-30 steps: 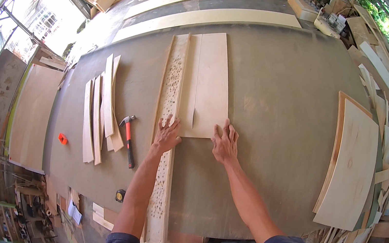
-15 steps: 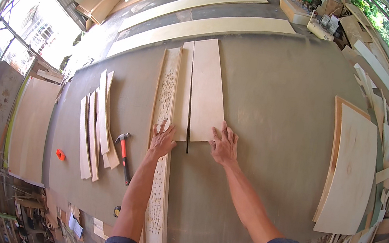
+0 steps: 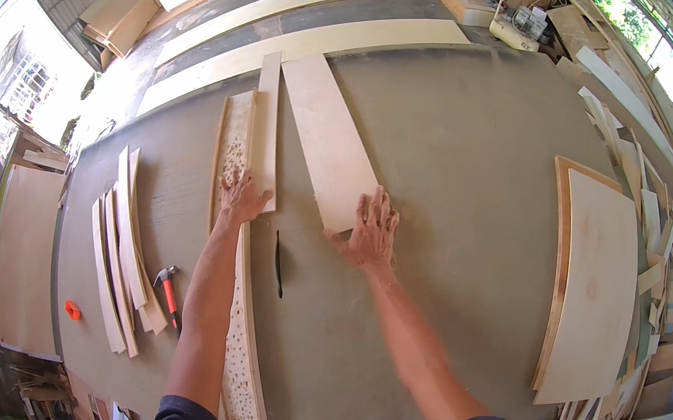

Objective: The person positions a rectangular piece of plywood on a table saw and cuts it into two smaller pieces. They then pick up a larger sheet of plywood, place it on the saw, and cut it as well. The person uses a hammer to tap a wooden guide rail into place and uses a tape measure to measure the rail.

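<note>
My left hand [image 3: 243,195] lies with fingers spread across a narrow pale board [image 3: 265,128] and the rail of a long shallow wooden channel [image 3: 246,368], whose inner face is speckled with dark spots. The narrow board rests along the channel's right side. My right hand [image 3: 371,230] grips the near end of a wider plywood board [image 3: 326,128], thumb at its left corner and fingers by its right edge. This board slants, with a wedge-shaped gap between it and the narrow one. A thin black strip [image 3: 278,266] lies on the table just below the gap.
Left on the table [image 3: 457,328] are several thin wood strips [image 3: 117,249], a claw hammer [image 3: 169,290] and a small orange object [image 3: 72,310]. Stacked panels [image 3: 598,287] stand at the right, beside offcuts. Two long boards [image 3: 315,47] lie beyond the far edge.
The wider board's near end has swung right, away from the narrow board, with my right hand on it. The black strip now lies fully uncovered. The whole view has shifted somewhat.
</note>
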{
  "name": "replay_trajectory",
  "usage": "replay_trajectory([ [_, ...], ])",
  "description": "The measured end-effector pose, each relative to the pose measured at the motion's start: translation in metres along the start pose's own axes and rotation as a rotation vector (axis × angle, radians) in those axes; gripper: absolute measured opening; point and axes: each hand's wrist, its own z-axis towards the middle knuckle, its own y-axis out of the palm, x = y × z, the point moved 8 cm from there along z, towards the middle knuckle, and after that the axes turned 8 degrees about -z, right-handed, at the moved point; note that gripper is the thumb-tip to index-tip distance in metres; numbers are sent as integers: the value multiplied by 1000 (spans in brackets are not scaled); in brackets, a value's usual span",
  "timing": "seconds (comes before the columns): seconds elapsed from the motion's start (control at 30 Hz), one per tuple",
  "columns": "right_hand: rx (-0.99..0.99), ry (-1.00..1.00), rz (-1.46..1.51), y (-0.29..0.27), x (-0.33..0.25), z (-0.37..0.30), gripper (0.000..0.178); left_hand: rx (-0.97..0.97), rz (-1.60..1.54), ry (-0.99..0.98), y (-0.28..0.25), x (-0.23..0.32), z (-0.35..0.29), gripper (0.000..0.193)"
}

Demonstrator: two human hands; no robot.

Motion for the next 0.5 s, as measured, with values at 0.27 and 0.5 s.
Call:
replay_trajectory([
  [0.27,-88,19,3,-17,-1,14,125,44,-96,-168,-20,39,30,48],
  [0.5,-104,51,21,-19,-6,4,121,420,-358,-261,-86,-69,-23,48],
])
